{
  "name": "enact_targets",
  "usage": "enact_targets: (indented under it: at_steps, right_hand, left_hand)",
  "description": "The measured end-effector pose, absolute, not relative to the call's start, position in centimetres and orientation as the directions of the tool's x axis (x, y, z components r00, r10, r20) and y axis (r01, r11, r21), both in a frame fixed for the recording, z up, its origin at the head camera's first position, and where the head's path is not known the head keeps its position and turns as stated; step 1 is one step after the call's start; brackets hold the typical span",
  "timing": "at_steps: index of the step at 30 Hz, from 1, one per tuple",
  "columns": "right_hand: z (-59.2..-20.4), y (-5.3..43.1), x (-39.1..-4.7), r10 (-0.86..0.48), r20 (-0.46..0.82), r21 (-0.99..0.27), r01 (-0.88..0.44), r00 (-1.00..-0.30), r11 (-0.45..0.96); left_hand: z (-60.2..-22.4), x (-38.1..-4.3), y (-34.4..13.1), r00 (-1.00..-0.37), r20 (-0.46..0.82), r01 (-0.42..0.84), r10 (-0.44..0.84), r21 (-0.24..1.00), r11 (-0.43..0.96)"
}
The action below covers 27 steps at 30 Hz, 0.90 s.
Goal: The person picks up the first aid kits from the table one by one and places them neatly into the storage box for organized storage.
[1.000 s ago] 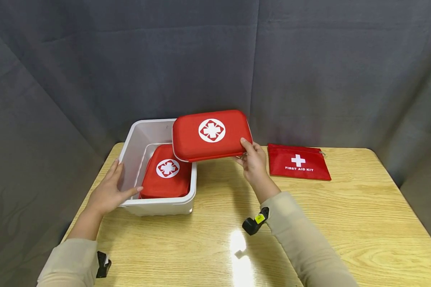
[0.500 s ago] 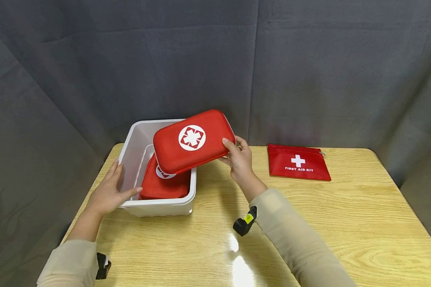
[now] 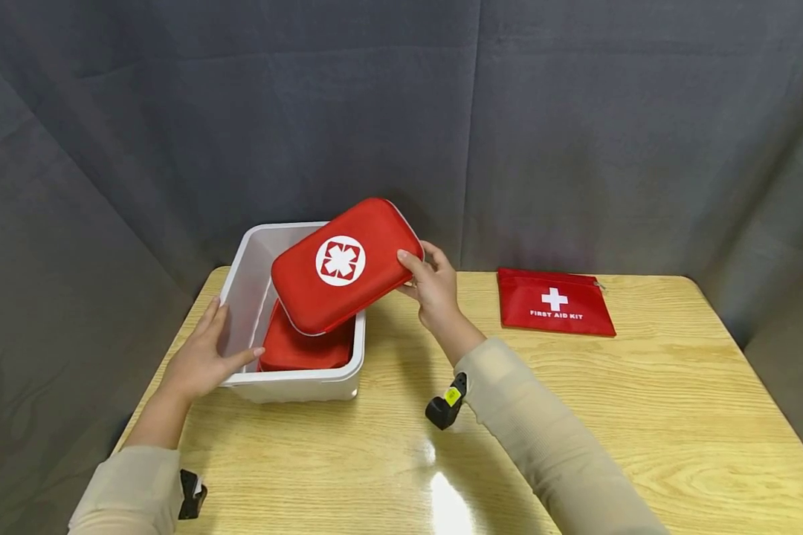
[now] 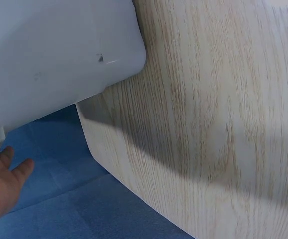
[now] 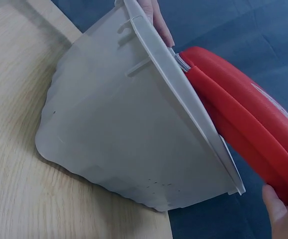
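Head view: we count two bare hands working at a pale grey bin (image 3: pixel 291 388) on the left part of a wood-grain tabletop (image 3: pixel 682 386). The right hand (image 3: pixel 436 291) grips the red zip case (image 3: pixel 375 230) at its right end, thumb on the top face, other fingers underneath. We note the case held tilted, its lower left end over the bin's mouth, its upper right end raised beyond the far right rim. A round white emblem shows on its top face. From the right wrist we see the case's zipped edge close against the bin's rim; whether the two touch, we cannot tell.

The left hand (image 3: pixel 199 360) is spread wide at the bin's near left corner, fingers along the left rim, thumb across the near rim.

Inside the bin we find a second red case (image 3: pixel 304 349), partly covered from sight by the held one. Well to the right, a flat red pouch (image 3: pixel 592 305) lies on the tabletop, lettered FIRST AID KIT beneath a white cross. Behind everything we record a dark grey curtain (image 3: pixel 375 111). Both sleeves are beige, each with a small black device at the wrist.
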State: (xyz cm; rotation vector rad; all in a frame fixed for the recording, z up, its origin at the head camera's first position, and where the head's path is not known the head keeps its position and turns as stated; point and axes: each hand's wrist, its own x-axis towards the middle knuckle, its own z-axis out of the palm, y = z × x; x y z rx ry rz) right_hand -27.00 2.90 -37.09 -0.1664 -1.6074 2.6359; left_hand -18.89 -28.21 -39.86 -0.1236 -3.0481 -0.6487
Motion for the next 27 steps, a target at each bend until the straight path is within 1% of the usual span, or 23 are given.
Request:
enact_targets:
  at_steps: [9, 11, 14, 15, 16, 18, 19, 21, 22, 23, 26, 27]
  right_hand:
    - [-36.6, 1.9, -27.1, 0.076, -0.048, -0.912, 0.013, -0.996, -0.411]
    - [-40.5, 1.2, -30.3, 0.065, -0.012, -0.899, -0.018, -0.998, -0.438]
    - [-44.7, 0.0, -33.8, 0.073, 0.006, -0.902, -0.037, -0.997, -0.431]
    - [-44.6, -0.2, -33.6, 0.069, 0.011, -0.899, -0.040, -0.998, -0.436]
    - [-46.6, -0.8, -35.4, 0.067, 0.014, -0.904, -0.041, -0.998, -0.427]
    - [-47.0, -1.5, -35.7, 0.067, 0.011, -0.922, -0.036, -0.998, -0.385]
    - [-48.6, -1.8, -36.9, 0.058, 0.037, -0.923, -0.057, -0.998, -0.380]
    - [-50.5, -2.4, -38.5, 0.045, 0.075, -0.921, -0.086, -0.996, -0.380]
    - [-53.1, -2.8, -40.5, 0.037, 0.096, -0.922, -0.103, -0.995, -0.373]
    - [-53.6, -2.9, -40.9, 0.038, 0.120, -0.921, -0.125, -0.992, -0.368]
    - [-52.9, -3.2, -40.4, 0.032, 0.107, -0.927, -0.112, -0.994, -0.358]
    - [-50.7, -3.1, -38.6, 0.035, 0.084, -0.934, -0.091, -0.996, -0.346]
  left_hand:
    - [-39.8, -18.8, -28.4, -0.996, 0.042, 0.087, 0.077, 0.393, 0.915]
    - [-39.7, -18.8, -28.4, -0.996, 0.040, 0.088, 0.079, 0.393, 0.915]
    - [-39.5, -18.6, -28.5, -0.996, 0.038, 0.090, 0.082, 0.394, 0.915]
    - [-39.4, -18.5, -28.5, -0.996, 0.038, 0.090, 0.082, 0.393, 0.915]
    - [-39.4, -18.5, -28.6, -0.996, 0.039, 0.091, 0.083, 0.391, 0.916]
    - [-39.4, -18.5, -28.6, -0.996, 0.041, 0.092, 0.083, 0.389, 0.917]
    - [-39.4, -18.5, -28.6, -0.996, 0.042, 0.092, 0.082, 0.388, 0.917]
    - [-39.4, -18.5, -28.6, -0.996, 0.046, 0.093, 0.081, 0.389, 0.916]
    - [-39.5, -18.5, -28.6, -0.996, 0.044, 0.093, 0.082, 0.393, 0.915]
    - [-39.5, -18.5, -28.6, -0.996, 0.042, 0.094, 0.084, 0.396, 0.913]
    - [-39.5, -18.6, -28.4, -0.996, 0.035, 0.093, 0.086, 0.398, 0.913]
    - [-39.5, -18.6, -28.3, -0.996, 0.034, 0.092, 0.085, 0.397, 0.913]
